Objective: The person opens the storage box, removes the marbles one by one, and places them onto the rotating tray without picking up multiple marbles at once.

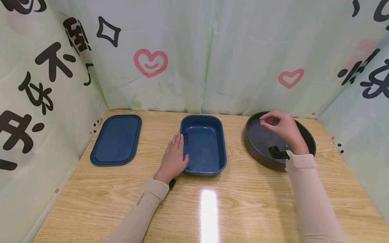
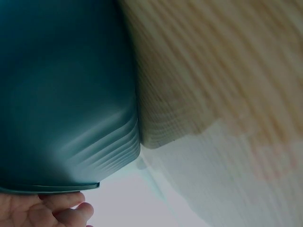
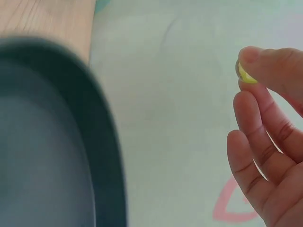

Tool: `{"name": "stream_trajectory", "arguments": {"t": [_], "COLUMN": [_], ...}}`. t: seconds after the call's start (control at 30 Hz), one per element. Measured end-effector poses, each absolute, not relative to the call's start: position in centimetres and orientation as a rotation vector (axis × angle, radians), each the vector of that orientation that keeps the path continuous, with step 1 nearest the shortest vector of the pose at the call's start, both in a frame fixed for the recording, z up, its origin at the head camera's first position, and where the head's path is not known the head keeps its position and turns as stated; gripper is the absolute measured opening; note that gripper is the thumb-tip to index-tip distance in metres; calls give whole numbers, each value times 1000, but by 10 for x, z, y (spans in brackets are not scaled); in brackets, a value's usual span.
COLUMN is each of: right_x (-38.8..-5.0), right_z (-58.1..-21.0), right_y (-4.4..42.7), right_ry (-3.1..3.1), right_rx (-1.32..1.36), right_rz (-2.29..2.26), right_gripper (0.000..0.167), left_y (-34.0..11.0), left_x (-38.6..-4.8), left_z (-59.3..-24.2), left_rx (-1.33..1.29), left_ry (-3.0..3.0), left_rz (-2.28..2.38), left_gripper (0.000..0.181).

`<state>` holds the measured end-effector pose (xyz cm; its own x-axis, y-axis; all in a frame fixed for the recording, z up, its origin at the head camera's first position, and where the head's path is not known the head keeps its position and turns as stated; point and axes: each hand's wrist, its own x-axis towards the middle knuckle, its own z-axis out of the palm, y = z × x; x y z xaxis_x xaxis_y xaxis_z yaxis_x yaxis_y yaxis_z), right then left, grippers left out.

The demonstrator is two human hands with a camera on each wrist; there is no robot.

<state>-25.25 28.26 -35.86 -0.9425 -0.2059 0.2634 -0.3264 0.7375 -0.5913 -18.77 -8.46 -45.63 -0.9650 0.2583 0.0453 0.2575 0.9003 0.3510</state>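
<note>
My right hand [image 1: 284,130] pinches a clear marble with yellow in it [image 3: 245,73] between thumb and fingertips, above the round dark pan [image 1: 255,148]. A small green marble [image 1: 286,146] lies in that pan near my wrist. My left hand [image 1: 174,157] lies with straight fingers against the left rim of the deep blue box [image 1: 225,148]. Inside the box, several small marbles [image 1: 186,135], one of them blue, sit in a row along the left wall. Fingers of the left hand [image 2: 61,210] touch the box's rim in the left wrist view.
At the left of the wooden table [image 1: 161,216] lies a flat blue lid [image 1: 117,140] with rounded corners. A pale printed curtain [image 1: 188,67] stands behind the table and along both sides.
</note>
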Motion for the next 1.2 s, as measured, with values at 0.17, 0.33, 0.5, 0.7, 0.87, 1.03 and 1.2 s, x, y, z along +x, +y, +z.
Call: {"name": "stream_trajectory", "arguments": {"t": [0.17, 0.33, 0.5, 0.7, 0.87, 1.03, 1.2], "right_x": [-254, -256, -259, -264, -268, -272, -275], "right_z": [-355, -353, -353, -353, -353, -357, -363], "right_y": [263, 245, 229, 207, 189, 174, 158], "right_ry": [-2718, -2714, -2708, -2698, -2687, -2679, -2697], "right_rx": [456, 492, 594, 690, 724, 739, 719], "right_rz": [1052, 1093, 1091, 1148, 1228, 1295, 1372], "right_gripper": [17, 16, 16, 16, 16, 18, 18], "left_y": [-85, -85, -85, -84, -84, -84, -84], "left_x": [-188, -188, -188, -188, -188, -189, -189], "left_z": [-456, -455, -455, -456, -456, -457, -457], "left_rx": [420, 420, 413, 408, 401, 396, 395], "left_ry": [3063, 3060, 3061, 3061, 3052, 3052, 3059], "left_rz": [565, 571, 567, 573, 571, 560, 568], "left_gripper": [74, 74, 74, 73, 73, 74, 74]}}
